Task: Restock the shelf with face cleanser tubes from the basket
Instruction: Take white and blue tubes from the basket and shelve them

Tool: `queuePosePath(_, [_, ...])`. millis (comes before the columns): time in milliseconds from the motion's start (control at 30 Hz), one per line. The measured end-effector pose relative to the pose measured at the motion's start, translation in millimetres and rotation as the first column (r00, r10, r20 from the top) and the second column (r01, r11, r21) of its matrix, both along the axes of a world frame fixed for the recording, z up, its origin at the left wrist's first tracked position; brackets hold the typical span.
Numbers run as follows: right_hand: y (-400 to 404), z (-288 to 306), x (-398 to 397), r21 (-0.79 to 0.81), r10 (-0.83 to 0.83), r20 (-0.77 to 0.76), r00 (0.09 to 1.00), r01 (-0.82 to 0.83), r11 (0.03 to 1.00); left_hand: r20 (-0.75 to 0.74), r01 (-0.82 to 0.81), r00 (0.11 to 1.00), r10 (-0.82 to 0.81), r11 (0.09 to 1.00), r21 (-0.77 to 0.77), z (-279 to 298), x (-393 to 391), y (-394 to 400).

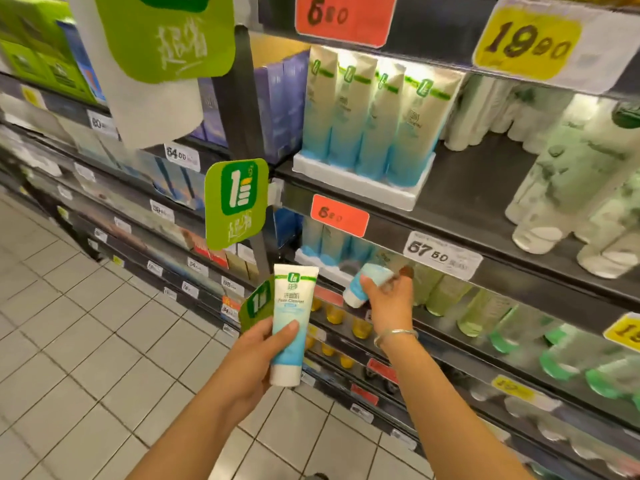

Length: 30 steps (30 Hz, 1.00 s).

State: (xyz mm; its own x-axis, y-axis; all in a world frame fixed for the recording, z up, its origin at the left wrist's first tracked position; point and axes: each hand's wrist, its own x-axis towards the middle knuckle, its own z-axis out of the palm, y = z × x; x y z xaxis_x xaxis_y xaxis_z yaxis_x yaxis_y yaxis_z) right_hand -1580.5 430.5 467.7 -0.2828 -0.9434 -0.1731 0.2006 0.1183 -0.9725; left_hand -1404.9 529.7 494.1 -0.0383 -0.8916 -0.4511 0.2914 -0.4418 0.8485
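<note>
We are in the placing step. Our right hand (388, 299) reaches toward the lower shelf (446, 325), under the white price tag (441, 255) that reads 57.50. Its fingers are curled around a face cleanser tube (369, 283), which lies tilted with the white cap toward the lower left. This tube is blurred, so we cannot tell exactly how each finger sits on it. It is in the air just in front of the shelf edge and not yet set down.

Our left hand (258, 355) holds a 2nd cleanser tube (292, 323) upright, cap down, with the thumb pressed on the front and the other fingers behind it. It waits near the right hand but apart from the shelf.

On this lower shelf, blue and white tubes (329, 242) already stand in a white tray (320, 266), to the left of the right hand. The basket is not in view.

We judge that the next move needs us to turn the right tube upright, cap down, and slide it beside the standing ones. After that the left tube can be passed over.
</note>
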Motion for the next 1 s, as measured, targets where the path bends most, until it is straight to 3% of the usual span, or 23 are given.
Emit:
queuePosePath(233, [-17.4, -6.8, 23.0, -0.048, -0.041, -0.047, 0.998, 0.039, 0.998, -0.006, 0.040, 0.999, -0.040, 0.999, 0.001, 3.8, 9.1, -29.5])
queuePosePath(533, [-34.8, -11.1, 39.2, -0.015, -0.178, -0.379, 0.908, 0.186, 0.982, 0.014, 0.167, 0.986, -0.167, 0.986, -0.001, 8.1, 27.9, -58.5])
queuePosePath(733, [-45.0, -12.9, 50.0, -0.036, -0.207, -0.454, 0.866, 0.215, 0.976, 0.043, 0.226, 0.973, -0.226, 0.974, 0.007, 9.6, 37.7, -72.0])
queuePosePath(900, [-46.7, -22.0, 51.4, -0.007, -0.174, -0.639, 0.749, 0.221, 0.975, 0.055, 0.264, 0.963, -0.264, 0.964, 0.011, 10.3, 41.9, -75.9])
queuePosePath(1000, [-44.6, -26.7, 51.2, 0.036, -0.159, -0.675, 0.720, 0.248, 0.968, 0.064, 0.273, 0.960, -0.273, 0.962, 0.010, 10.5, 43.4, -77.5])
